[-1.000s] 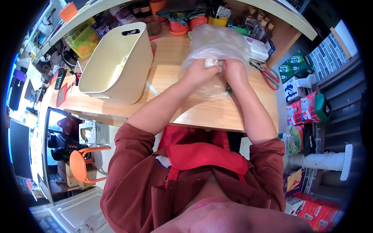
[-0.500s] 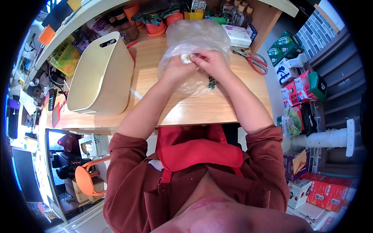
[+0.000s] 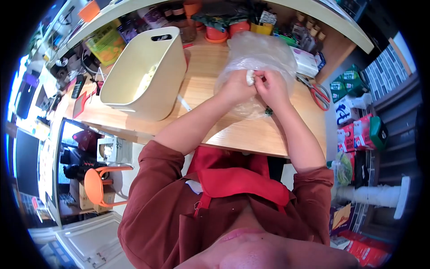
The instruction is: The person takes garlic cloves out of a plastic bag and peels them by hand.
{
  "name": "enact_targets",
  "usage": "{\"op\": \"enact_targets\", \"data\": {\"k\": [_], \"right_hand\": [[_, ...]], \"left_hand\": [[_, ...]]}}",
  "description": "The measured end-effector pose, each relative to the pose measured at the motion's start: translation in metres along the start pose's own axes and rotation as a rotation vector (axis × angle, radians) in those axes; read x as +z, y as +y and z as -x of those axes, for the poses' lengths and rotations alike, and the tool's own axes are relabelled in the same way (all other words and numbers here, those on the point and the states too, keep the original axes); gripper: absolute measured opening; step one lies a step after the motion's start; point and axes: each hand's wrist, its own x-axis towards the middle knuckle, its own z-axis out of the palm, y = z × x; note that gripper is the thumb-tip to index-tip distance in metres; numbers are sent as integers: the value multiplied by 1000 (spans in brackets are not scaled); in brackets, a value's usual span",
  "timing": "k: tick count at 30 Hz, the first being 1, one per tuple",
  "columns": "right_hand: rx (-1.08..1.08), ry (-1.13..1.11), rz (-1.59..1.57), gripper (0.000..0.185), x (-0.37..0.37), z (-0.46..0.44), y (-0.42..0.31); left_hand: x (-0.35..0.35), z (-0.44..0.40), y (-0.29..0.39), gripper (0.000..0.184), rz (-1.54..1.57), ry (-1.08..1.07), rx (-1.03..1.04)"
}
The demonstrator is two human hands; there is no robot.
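Both of my hands meet over a clear plastic bag [image 3: 260, 47] on the wooden desk. Closed around a small white lump [image 3: 250, 77], my left hand [image 3: 238, 88] rests against the bag. Its kind is not certain; it looks like a garlic bulb. My right hand [image 3: 273, 88] pinches at the lump's right side with thumb and forefinger; whatever is between those fingertips is too small to make out. Left of my hands stands a cream bin [image 3: 163, 92] with pale pieces [image 3: 145, 83] inside.
Red-handled scissors [image 3: 320, 96] lie right of the bag. A white box [image 3: 305, 62], bottles [image 3: 309, 38] and orange pots [image 3: 217, 33] line the back under a shelf. A white strip [image 3: 184, 103] lies beside the bin. An orange chair [image 3: 95, 187] stands at lower left.
My view has turned, so the desk and bin appear shifted to the right. The pale pieces inside the bin now show. My hands remain together at the bag, with the white lump turned.
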Motion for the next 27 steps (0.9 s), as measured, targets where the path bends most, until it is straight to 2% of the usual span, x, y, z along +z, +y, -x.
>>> {"op": "enact_targets", "data": {"k": [1,4,7,10,13,16,19,22,25,27], "right_hand": [[47,-39,-19,12,-2,-1,-3],[-18,33,34,13,0,0,-2],[-12,46,19,11,1,0,0],[-54,75,-5,10,-2,-1,-1],[18,-42,-65,11,-6,-3,3],[65,-91,-42,12,-10,-4,2],[-3,-65,-8,13,-11,-3,5],[-31,-129,7,12,-13,-3,12],[-74,-96,-20,13,-12,-3,15],[-21,-100,21,12,-10,-2,9]], "left_hand": [[5,1,-7,47,-84,123,41],[9,-2,-13,48,-78,141,146],[3,1,-1,48,71,76,82],[-14,9,24,46,251,-76,-87],[-10,5,14,43,334,-125,-74],[-7,3,8,41,333,-124,-41],[-4,1,5,39,220,-69,-43],[-14,8,24,38,165,-119,-139],[-12,7,21,34,138,-122,-67],[-4,3,5,35,126,-78,-12]]}}
